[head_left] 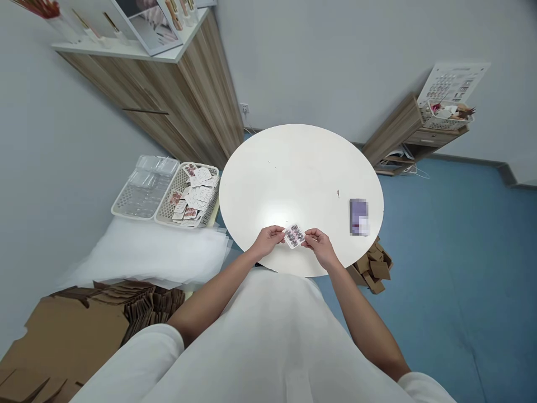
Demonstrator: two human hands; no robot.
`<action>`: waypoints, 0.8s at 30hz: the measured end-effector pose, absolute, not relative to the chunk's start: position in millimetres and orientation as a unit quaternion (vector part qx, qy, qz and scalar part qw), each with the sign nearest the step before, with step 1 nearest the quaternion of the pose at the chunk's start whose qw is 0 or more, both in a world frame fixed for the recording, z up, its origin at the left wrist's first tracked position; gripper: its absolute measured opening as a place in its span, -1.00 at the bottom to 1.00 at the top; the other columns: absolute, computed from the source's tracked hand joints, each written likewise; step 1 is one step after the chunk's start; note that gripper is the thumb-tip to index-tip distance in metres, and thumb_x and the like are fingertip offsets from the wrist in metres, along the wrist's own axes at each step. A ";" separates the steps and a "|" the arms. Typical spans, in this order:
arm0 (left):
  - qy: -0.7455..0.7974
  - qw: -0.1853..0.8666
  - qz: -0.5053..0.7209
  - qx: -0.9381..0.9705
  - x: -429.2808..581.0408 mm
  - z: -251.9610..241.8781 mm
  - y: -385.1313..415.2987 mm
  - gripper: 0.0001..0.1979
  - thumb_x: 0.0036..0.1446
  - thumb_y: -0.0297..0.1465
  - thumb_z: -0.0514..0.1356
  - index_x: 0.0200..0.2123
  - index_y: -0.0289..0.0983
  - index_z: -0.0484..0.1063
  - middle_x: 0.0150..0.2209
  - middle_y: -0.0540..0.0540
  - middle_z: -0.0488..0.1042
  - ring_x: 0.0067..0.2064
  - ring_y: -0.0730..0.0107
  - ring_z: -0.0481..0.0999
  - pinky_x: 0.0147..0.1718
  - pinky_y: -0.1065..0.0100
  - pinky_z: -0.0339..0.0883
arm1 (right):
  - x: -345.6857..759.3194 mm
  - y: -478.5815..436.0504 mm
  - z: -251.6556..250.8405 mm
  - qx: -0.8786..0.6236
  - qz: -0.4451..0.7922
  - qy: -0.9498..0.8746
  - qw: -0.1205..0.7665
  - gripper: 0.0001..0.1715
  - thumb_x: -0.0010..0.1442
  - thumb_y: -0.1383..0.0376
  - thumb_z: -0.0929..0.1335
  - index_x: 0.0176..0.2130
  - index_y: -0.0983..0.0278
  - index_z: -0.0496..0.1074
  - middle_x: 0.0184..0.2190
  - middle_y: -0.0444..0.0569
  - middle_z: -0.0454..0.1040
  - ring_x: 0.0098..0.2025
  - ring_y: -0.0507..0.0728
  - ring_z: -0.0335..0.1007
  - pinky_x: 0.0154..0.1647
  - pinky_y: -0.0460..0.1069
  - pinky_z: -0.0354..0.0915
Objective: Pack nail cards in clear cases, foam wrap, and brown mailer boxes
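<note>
A small white card of press-on nails (294,235), with rows of dark, shiny nails on it, is held above the near edge of the round white table (289,168). My left hand (268,240) pinches the card's left side between thumb and fingers. On the opposite side, my right hand (319,246) grips the card's right corner. The card is tilted, nails facing up. A purple item (359,217), blurred out, lies at the table's right side.
Left of the table stand a white basket (158,211) of clear plastic boxes and another (174,223) of nail cards. Nearer are plastic sheets (159,252) and folded cardboard (79,324). A carton of cardboard pieces (375,268) sits at the right; cabinets (205,84) stand behind.
</note>
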State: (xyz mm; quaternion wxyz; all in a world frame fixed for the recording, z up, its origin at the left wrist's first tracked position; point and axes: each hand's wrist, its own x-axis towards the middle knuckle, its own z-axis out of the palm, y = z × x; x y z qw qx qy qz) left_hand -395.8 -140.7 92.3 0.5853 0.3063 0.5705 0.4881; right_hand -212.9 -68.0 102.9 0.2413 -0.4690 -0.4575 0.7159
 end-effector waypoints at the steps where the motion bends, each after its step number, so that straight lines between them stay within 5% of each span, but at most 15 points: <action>1: 0.570 0.582 0.492 0.308 -396.8 92.3 -141.8 -0.69 -0.04 -0.21 0.20 -0.28 -0.30 0.43 -0.36 -0.08 0.46 -0.37 0.46 0.44 -0.25 0.30 0.32 | -213.7 -69.3 102.7 -0.469 0.719 -0.455 0.237 -0.65 -0.15 0.12 0.42 -0.36 0.25 0.34 -0.45 -0.17 0.36 -0.47 0.00 0.37 -0.30 0.02 0.28; 11: 0.651 0.480 0.535 0.243 -431.0 78.5 -161.6 -0.76 -0.12 -0.28 0.24 -0.38 -0.32 0.45 -0.44 -0.08 0.47 -0.42 0.43 0.45 -0.31 0.29 0.35 | -263.3 -68.7 92.7 -0.458 0.697 -0.516 0.195 -0.64 -0.09 0.11 0.39 -0.28 0.24 0.38 -0.36 -0.10 0.37 -0.39 0.03 0.36 -0.23 0.05 0.28; 18: 0.697 0.404 0.581 0.112 -466.6 56.1 -178.7 -0.73 -0.09 -0.28 0.22 -0.32 -0.32 0.42 -0.48 -0.05 0.45 -0.40 0.43 0.46 -0.26 0.29 0.33 | -328.6 -78.6 67.8 -0.391 0.635 -0.654 0.128 -0.07 -0.22 0.21 0.45 0.12 0.10 0.09 -0.12 -0.04 0.25 -0.30 0.05 0.32 -0.23 0.06 0.28; 24: 0.701 0.421 0.550 0.166 -494.9 48.1 -187.3 -0.62 -0.02 -0.28 0.17 -0.10 -0.29 0.37 -0.43 -0.05 0.44 -0.35 0.41 0.45 -0.24 0.30 0.30 | -360.0 -78.3 54.6 -0.373 0.548 -0.744 0.086 -0.19 -0.09 0.26 0.38 0.14 0.11 0.07 -0.19 -0.05 0.27 -0.35 0.05 0.25 -0.20 0.08 0.26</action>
